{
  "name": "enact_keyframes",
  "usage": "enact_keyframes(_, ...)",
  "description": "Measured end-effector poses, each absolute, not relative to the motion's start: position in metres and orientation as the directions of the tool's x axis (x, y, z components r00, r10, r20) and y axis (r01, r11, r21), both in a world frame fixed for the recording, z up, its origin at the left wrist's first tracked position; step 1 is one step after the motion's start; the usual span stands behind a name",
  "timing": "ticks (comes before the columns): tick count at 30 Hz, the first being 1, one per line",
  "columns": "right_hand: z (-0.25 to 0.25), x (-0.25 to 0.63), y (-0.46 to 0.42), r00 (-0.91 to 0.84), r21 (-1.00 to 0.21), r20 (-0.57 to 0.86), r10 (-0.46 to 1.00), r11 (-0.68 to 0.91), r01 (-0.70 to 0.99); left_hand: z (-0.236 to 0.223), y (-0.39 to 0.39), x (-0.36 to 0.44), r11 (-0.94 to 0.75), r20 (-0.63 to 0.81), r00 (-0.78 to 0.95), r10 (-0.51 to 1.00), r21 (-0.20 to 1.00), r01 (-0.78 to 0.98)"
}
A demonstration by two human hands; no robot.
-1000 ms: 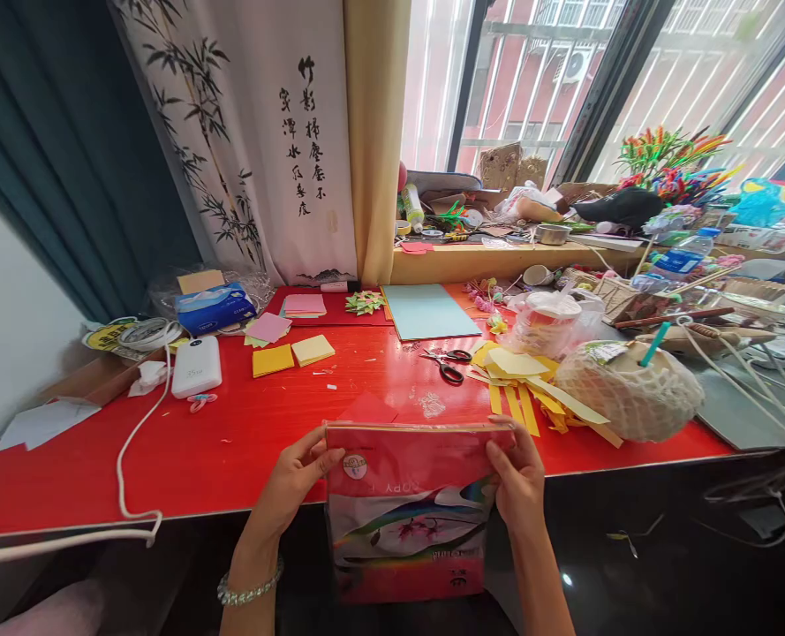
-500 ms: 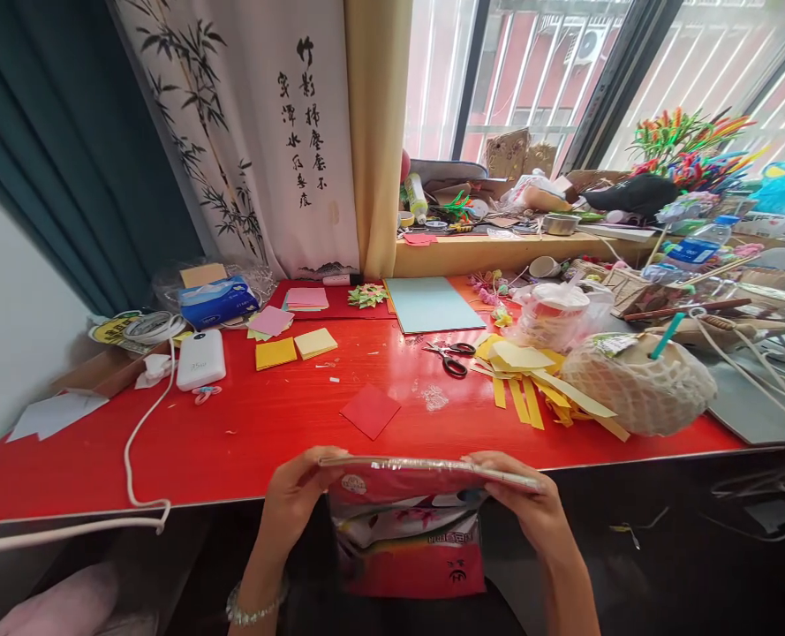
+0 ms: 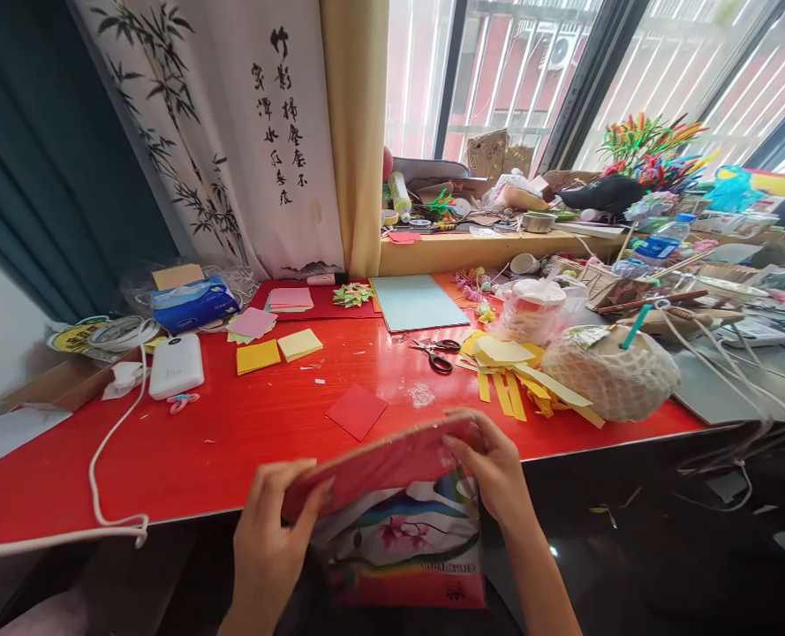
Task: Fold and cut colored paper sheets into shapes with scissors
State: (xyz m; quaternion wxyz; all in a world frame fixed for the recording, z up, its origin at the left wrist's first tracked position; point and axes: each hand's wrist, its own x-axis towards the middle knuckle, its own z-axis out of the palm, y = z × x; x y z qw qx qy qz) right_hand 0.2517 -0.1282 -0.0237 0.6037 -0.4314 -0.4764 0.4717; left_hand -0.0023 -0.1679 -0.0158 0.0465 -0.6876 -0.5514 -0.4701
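Note:
A flat plastic-wrapped packet (image 3: 402, 530), red with a printed flower picture, is held tilted at the front edge of the red table. My left hand (image 3: 276, 508) grips its upper left corner, thumb on the near face. At the upper right corner my right hand (image 3: 488, 459) is closed on the packet, thumb on the near face too. Just beyond it a red paper square (image 3: 357, 412) lies on the table. Black-handled scissors (image 3: 437, 353) lie farther back, beside yellow paper strips (image 3: 508, 389).
Yellow sticky notes (image 3: 258, 357), a white power bank (image 3: 176, 367) and a tissue pack (image 3: 194, 305) lie on the left. A light blue sheet (image 3: 418, 302) sits at the back. On the right stand a netted coconut (image 3: 610, 375) and clutter. A white cable (image 3: 94, 468) crosses the left edge.
The packet has tipped so its printed face shows more, and its right end has risen. My right hand has moved up and left with it. The whole view has shifted slightly.

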Motion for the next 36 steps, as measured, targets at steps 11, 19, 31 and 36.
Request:
enact_keyframes(11,-0.027,0.237,-0.09,0.156,-0.971,0.12,0.98,0.149,-0.188,-0.001,-0.091,0.053,-0.44,0.506,0.336,0.794,0.099,0.892)
enact_keyframes(19,-0.027,0.238,-0.09,0.227,-0.927,-0.009,0.974,0.077,-0.367,-0.002,-0.091,0.052,-0.485,0.537,0.294,0.791,0.256,0.836)
enact_keyframes(31,-0.031,0.24,-0.09,0.218,-0.979,0.103,0.97,0.138,-0.151,0.001,-0.091,0.053,-0.386,0.448,0.251,0.858,0.24,0.891)
enact_keyframes(36,-0.021,0.239,-0.101,0.118,-0.973,0.15,0.982,0.167,-0.157,-0.001,-0.096,0.052,-0.459,0.583,0.281,0.763,0.181,0.87)
